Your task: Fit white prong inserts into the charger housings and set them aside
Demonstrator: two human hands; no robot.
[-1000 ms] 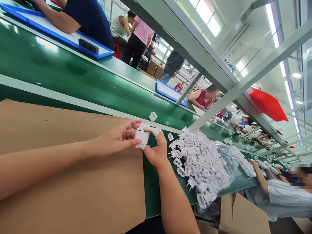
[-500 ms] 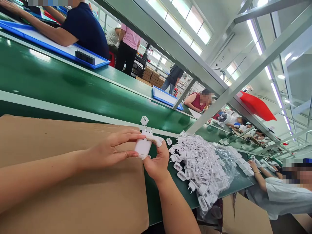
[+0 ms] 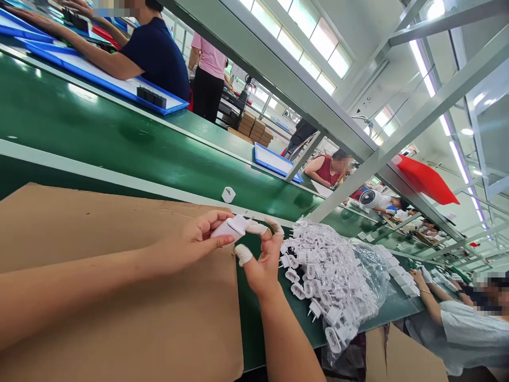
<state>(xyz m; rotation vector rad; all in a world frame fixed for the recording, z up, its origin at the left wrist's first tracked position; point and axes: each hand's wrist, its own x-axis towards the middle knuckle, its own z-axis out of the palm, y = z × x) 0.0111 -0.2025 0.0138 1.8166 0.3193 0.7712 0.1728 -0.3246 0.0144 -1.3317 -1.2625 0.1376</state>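
Note:
My left hand (image 3: pixel 199 239) pinches a white charger body (image 3: pixel 229 228) over the edge of a brown cardboard sheet (image 3: pixel 119 297). My right hand (image 3: pixel 264 254), with white finger cots on its fingertips, has its fingers spread; one cotted fingertip touches the charger's right end. Just to the right lies a heap of white plug parts (image 3: pixel 330 276) on a clear plastic bag. A single white charger (image 3: pixel 228 194) rides on the green conveyor belt (image 3: pixel 119 138) beyond my hands.
Blue trays (image 3: pixel 274 159) sit across the belt, where other people work. A co-worker's arm (image 3: pixel 427 292) reaches in at the right. Grey metal frame beams (image 3: pixel 358 143) cross overhead. A cardboard box (image 3: pixel 397 355) stands below the table edge.
The charger has tipped from upright to lying nearly flat in my left hand. My right hand's fingers have opened away from it. The loose charger on the belt has drifted left.

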